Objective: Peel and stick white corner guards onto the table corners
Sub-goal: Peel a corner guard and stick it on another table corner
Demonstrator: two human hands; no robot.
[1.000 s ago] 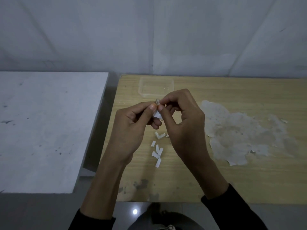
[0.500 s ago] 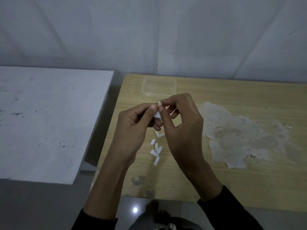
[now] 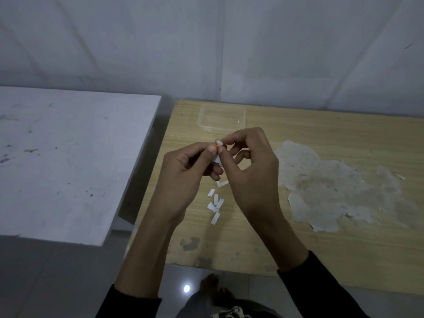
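Grey-white wall (image 3: 206, 42) at the back. In front of it a wooden table (image 3: 321, 249), with a white table (image 3: 68, 157) off to its left and a dark gap between the two. The wooden top has a large worn patch (image 3: 332, 187) right of centre where the surface layer has flaked off.

I see both hands raised over the wooden table's left part, meeting at the fingertips. The left hand (image 3: 183, 177) pinches a small white corner guard (image 3: 217, 158) between thumb and forefinger, other fingers curled under. The right hand (image 3: 252, 177) pinches the same piece from the other side, thumb and forefinger closed on its top end, remaining fingers loosely bent. The guard is in the air, not touching the table. It's mostly hidden by fingers, so I can't tell whether any backing is lifted.

Below the hands, a cluster of small white paper strips (image 3: 215, 204) lies on the wood, some overlapping. A clear plastic container (image 3: 222, 117) sits near the far edge, just beyond the hands. Black sleeves at both wrists.
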